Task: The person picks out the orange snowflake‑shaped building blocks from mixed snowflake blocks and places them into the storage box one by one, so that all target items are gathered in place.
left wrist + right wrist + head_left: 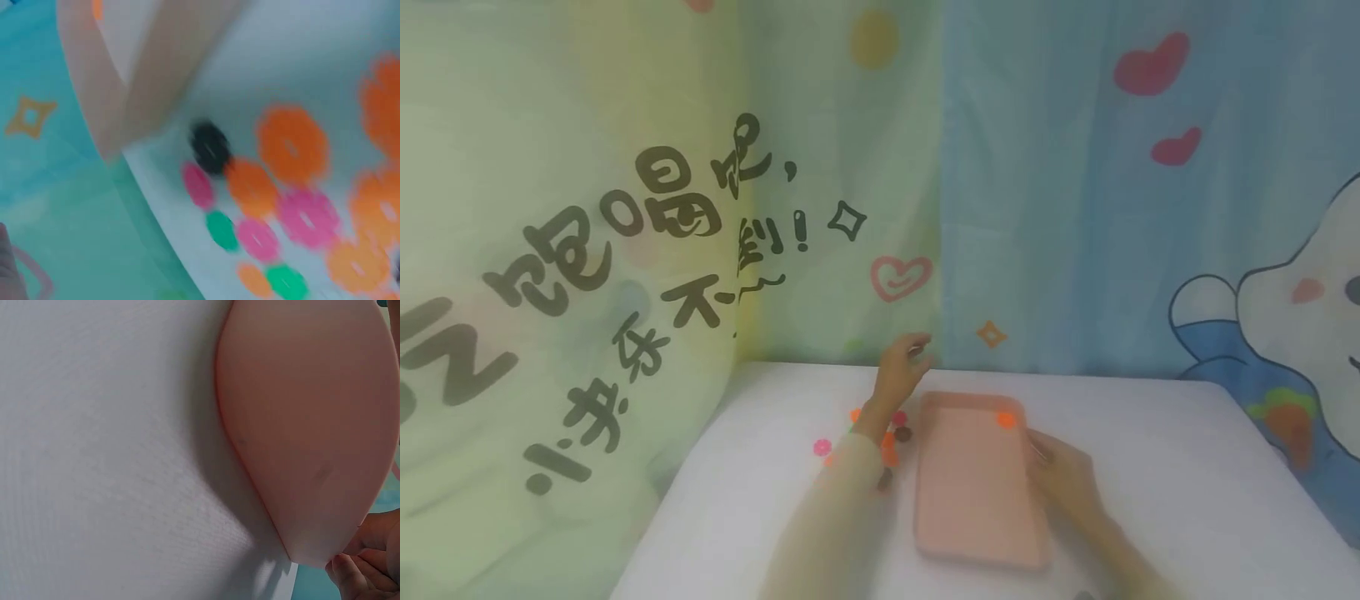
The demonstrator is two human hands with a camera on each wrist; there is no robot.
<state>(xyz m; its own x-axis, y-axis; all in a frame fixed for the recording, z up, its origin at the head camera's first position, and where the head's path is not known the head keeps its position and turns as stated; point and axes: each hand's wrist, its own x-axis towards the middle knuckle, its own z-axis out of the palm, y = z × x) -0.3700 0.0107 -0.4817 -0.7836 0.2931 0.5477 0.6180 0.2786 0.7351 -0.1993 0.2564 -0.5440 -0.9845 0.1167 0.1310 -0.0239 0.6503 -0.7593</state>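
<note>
A pink rectangular tray (pixel 977 500) stands on the white table with one orange disc (pixel 1006 420) near its far right corner. My right hand (pixel 1063 475) grips the tray's right rim. In the right wrist view the tray's outer wall (pixel 312 425) fills the upper right, and the thumb and fingers (pixel 350 578) pinch its edge. My left hand (pixel 901 371) is raised near the tray's far left corner, fingers bent loosely and thumb apart. Under the left forearm lie flower-shaped slotted discs, among them a pink disc (pixel 307 217), an orange disc (pixel 292 145) and a black disc (pixel 210 147).
Printed curtains (pixel 1060 208) hang behind the white table (pixel 1165 467) and along its left side. The discs lie in a loose cluster left of the tray, including a green disc (pixel 286 282) near the far table edge.
</note>
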